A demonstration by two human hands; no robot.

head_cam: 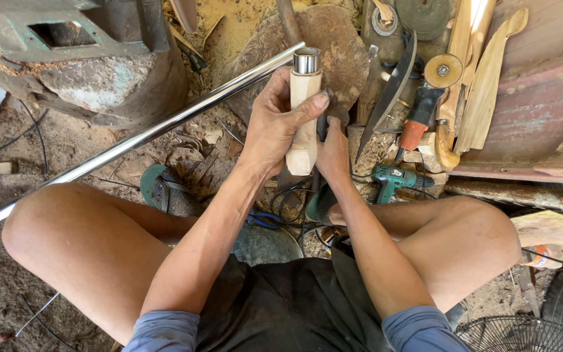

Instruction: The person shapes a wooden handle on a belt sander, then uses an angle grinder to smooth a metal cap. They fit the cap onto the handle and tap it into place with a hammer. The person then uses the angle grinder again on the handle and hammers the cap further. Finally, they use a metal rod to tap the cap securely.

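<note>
Handle blank (303, 133), pale wood, faceted at the lower end, upright between my knees, shiny metal ferrule (306, 60) capping its top. My left hand (275, 124) is wrapped closed around the blank, thumb pressed across its front face, fingers hidden behind. My right hand (332, 151) sits just beside it, low and behind the wood, clenched on a dark tool (321, 125) whose working end I can't make out. Long steel tube (131, 140) runs diagonally from lower left up to the ferrule; whether the two touch I can't tell. Ground is sawdust and scraps. To the right: curved dark blade (392, 85), orange-handled grinder with a disc (428, 91), teal drill (395, 177), carved wooden pieces (487, 81) leaning on a rusty panel. Black cable (288, 202) loops under my hands. Fan guard (522, 334) at lower right. Risks as I judge them: blank is braced only by one hand in the air over bare legs, so a slip of the dark tool could drive it into my left thumb or a thigh. Ferrule looks only seated on top; a twist or knock could cock it or pop it off into the sawdust. Tube could swing and nudge the blank off line. Cable underfoot could snag.
</note>
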